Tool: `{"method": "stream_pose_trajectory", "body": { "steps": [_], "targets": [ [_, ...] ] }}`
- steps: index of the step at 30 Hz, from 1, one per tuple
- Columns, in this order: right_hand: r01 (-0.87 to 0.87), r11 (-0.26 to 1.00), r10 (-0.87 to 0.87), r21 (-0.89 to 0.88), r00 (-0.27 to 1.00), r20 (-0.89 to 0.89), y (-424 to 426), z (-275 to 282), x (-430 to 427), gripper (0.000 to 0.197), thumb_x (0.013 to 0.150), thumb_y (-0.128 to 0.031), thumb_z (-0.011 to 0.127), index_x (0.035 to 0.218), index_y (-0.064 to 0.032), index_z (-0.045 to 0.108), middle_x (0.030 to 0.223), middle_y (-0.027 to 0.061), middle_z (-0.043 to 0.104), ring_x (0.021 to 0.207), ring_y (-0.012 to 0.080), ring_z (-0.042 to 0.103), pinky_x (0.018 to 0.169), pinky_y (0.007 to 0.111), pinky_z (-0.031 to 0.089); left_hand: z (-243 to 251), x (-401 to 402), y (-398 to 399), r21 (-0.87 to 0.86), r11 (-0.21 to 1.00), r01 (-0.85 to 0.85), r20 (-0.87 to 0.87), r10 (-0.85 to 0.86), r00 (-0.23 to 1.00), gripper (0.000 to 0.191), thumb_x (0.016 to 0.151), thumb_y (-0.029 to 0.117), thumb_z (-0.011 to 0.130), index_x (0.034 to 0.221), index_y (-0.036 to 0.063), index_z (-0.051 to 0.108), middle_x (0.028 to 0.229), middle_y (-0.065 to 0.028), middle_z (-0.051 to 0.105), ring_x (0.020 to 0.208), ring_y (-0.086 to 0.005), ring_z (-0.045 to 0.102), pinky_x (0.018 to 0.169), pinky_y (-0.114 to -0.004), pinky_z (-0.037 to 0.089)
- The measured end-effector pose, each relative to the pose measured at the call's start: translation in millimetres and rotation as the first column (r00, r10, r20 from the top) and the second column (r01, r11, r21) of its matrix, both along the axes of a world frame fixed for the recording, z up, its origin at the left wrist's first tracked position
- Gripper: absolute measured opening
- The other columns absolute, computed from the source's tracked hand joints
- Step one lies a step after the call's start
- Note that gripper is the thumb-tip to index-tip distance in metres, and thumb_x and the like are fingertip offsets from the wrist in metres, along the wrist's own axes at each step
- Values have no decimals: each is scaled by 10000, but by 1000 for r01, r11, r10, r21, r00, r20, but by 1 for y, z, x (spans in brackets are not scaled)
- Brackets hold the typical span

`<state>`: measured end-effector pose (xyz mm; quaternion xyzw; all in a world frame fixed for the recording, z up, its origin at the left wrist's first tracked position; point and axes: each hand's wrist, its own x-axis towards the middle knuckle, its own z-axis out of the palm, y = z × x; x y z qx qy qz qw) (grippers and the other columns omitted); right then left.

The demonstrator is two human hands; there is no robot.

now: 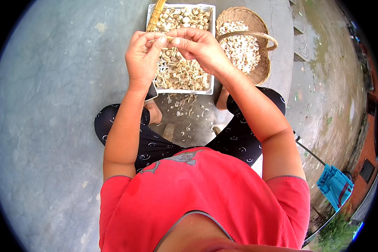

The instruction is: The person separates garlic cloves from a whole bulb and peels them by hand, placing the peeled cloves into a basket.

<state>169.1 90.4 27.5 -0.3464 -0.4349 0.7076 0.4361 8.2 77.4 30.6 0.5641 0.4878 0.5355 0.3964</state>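
Note:
Both hands meet above a white plastic crate (212,63). My left hand (145,52) and my right hand (195,44) pinch a small piece of garlic (169,38) between their fingertips; how much of it is bulb or dry stem cannot be told. Whole garlic bulbs (186,19) fill the far part of the crate, with dry stems and skins (189,74) in the near part. A bundle of yellowish stalks (156,15) lies over its far left corner. To the right, a wicker basket (264,74) with an arched handle holds many separated garlic cloves (239,47).
Scraps of garlic skin (184,105) litter the concrete floor (56,94) between my feet. A dark flat object with a pale edge (151,92) is by the crate's near left corner. The floor's edge runs past the basket, and a blue cloth-like item (335,186) is at the far right.

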Motion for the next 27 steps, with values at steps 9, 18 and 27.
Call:
{"method": "stream_pose_trajectory", "body": {
  "steps": [9,18,27],
  "targets": [
    [182,966,-240,-184,896,-374,10,-8,9,220,900,-120,586,1092,-11,598,764,6,577,511,39,331,457,172,269,-11,-3,0,-10,996,86,-16,-86,996,118,882,122,618,857,8,633,807,31,510,647,-30,422,544,-180,350],
    [172,973,-210,-153,936,-284,12,-9,9,114,913,-112,513,917,-25,587,703,5,548,468,60,372,419,187,272,-13,-18,10,-433,779,453,501,-209,840,496,996,418,346,1154,-30,490,863,-43,525,701,-97,459,615,-228,392],
    [48,997,-55,58,991,121,7,-16,7,184,895,-185,603,954,-12,624,729,-7,610,630,54,515,511,192,397,-13,-14,11,-303,809,504,675,-191,713,312,948,116,432,1224,-31,435,1155,-170,547,1106,-243,525,990,-346,412]
  ]
}}
